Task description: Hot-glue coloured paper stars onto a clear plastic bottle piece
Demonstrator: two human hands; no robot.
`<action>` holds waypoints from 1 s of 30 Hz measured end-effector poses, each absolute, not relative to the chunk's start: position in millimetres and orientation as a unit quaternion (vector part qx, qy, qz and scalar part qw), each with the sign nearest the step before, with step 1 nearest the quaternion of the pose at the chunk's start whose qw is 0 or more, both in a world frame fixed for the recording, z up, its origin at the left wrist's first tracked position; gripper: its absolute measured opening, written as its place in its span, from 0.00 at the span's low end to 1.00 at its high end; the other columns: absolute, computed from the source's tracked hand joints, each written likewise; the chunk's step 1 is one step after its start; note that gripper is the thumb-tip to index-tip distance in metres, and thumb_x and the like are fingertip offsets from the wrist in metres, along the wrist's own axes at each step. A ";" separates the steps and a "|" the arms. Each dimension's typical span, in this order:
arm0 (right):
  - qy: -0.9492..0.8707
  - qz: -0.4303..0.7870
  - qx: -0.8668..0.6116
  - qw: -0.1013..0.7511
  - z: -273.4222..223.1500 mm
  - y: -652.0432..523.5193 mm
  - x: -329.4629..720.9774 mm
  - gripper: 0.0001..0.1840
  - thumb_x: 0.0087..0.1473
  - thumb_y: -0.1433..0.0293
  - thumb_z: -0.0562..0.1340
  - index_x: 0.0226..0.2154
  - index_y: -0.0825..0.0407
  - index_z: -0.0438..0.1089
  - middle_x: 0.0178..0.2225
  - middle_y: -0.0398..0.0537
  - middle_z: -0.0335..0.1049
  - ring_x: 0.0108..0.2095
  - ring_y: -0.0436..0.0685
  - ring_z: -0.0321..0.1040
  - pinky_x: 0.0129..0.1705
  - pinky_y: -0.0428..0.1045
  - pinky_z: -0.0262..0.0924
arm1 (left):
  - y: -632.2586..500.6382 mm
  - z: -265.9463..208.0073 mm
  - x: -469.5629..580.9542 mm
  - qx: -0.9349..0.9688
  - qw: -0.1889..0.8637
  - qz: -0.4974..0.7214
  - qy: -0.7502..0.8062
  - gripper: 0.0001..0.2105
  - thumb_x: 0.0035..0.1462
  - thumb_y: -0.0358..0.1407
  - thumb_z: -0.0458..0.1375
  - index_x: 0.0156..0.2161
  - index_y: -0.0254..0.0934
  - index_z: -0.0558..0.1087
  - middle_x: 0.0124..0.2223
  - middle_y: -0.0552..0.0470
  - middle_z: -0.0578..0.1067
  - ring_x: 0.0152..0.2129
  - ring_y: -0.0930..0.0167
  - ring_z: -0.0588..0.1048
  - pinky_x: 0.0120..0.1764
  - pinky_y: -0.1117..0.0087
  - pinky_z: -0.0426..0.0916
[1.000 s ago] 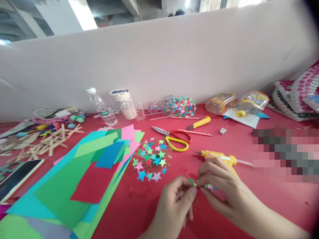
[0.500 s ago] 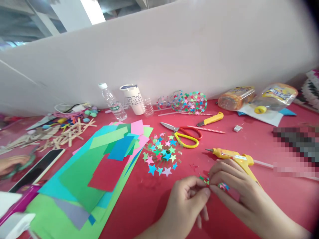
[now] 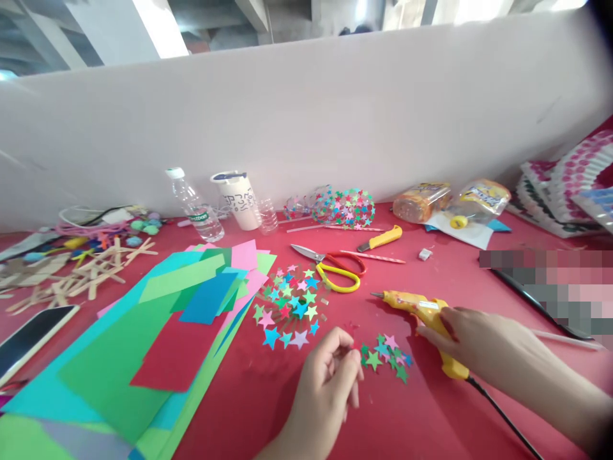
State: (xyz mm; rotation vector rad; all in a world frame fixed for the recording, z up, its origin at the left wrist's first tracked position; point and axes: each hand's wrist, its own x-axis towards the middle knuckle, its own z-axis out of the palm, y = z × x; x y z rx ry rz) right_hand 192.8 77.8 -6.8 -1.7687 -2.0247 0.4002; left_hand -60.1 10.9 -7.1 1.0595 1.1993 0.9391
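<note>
My right hand (image 3: 474, 335) reaches over the yellow hot glue gun (image 3: 407, 301), its fingers round the handle while the gun lies on the table, nozzle to the left. My left hand (image 3: 330, 377) is closed in a pinch; what is between its fingertips is too small to make out. Just right of it lies a small pile of loose paper stars (image 3: 373, 361) in green, blue and pink. Beyond the left hand stands a round piece covered in coloured stars (image 3: 292, 300). Scissors (image 3: 342, 271) with red and yellow handles lie behind it.
Coloured paper sheets (image 3: 115, 364) spread over the left side, near a phone (image 3: 33, 335) and wooden sticks (image 3: 90, 278). Along the wall stand a water bottle (image 3: 196, 207), a cup (image 3: 238, 201) and a star-covered bottle (image 3: 345, 207). A yellow utility knife (image 3: 383, 238) lies farther back.
My right hand has left the left hand's fingertips and moved right onto the hot glue gun. The star pile is uncovered. The view has shifted right.
</note>
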 end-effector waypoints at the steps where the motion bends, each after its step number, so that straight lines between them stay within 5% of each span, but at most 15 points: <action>1: -0.725 0.147 -0.643 0.196 -11.2 79.3 190.8 0.23 0.45 0.54 0.65 0.12 0.46 0.58 0.11 0.42 0.56 0.11 0.50 0.49 0.19 0.49 0.35 | 10.7 -7.6 -60.3 0.458 0.600 0.403 0.517 0.10 0.61 0.40 0.50 0.30 0.39 0.61 0.23 0.60 0.64 0.14 0.80 0.59 0.15 0.80 0.49; 7: -0.702 0.245 -0.642 0.186 -7.6 90.7 181.2 0.20 0.50 0.53 0.61 0.17 0.49 0.60 0.14 0.40 0.60 0.16 0.51 0.54 0.20 0.47 0.42 | 9.4 -10.0 -59.9 0.461 0.610 0.394 0.510 0.11 0.62 0.41 0.50 0.30 0.39 0.61 0.22 0.61 0.64 0.14 0.81 0.59 0.15 0.81 0.49; 12: -0.656 0.407 -0.577 0.266 9.1 84.3 182.1 0.19 0.55 0.54 0.55 0.38 0.51 0.67 0.32 0.47 0.70 0.28 0.53 0.65 0.27 0.46 0.58 | 9.7 -8.7 -57.0 0.443 0.629 0.386 0.509 0.10 0.61 0.42 0.50 0.32 0.38 0.62 0.25 0.60 0.65 0.13 0.82 0.62 0.13 0.82 0.49; 18: -0.518 0.625 -0.534 0.234 8.0 61.2 178.6 0.10 0.47 0.64 0.64 0.30 0.53 0.70 0.25 0.42 0.68 0.25 0.50 0.61 0.26 0.45 0.54 | 12.0 -8.0 -55.4 0.413 0.643 0.387 0.516 0.09 0.60 0.41 0.50 0.34 0.38 0.62 0.26 0.60 0.66 0.14 0.81 0.64 0.11 0.83 0.49; 23: -0.512 0.623 -0.550 0.217 12.7 55.5 170.0 0.14 0.46 0.62 0.65 0.35 0.51 0.72 0.23 0.39 0.66 0.23 0.49 0.58 0.24 0.44 0.53 | 13.4 -9.4 -54.7 0.406 0.635 0.393 0.527 0.10 0.60 0.41 0.51 0.32 0.38 0.60 0.25 0.61 0.65 0.13 0.81 0.63 0.10 0.83 0.50; 30: -0.597 0.506 -0.583 0.218 24.0 38.1 151.9 0.25 0.47 0.47 0.62 0.37 0.49 0.76 0.18 0.39 0.63 0.18 0.49 0.54 0.18 0.44 0.50 | 15.5 -9.4 -54.5 0.392 0.623 0.397 0.549 0.11 0.59 0.43 0.52 0.29 0.39 0.59 0.24 0.61 0.66 0.10 0.82 0.61 0.09 0.84 0.48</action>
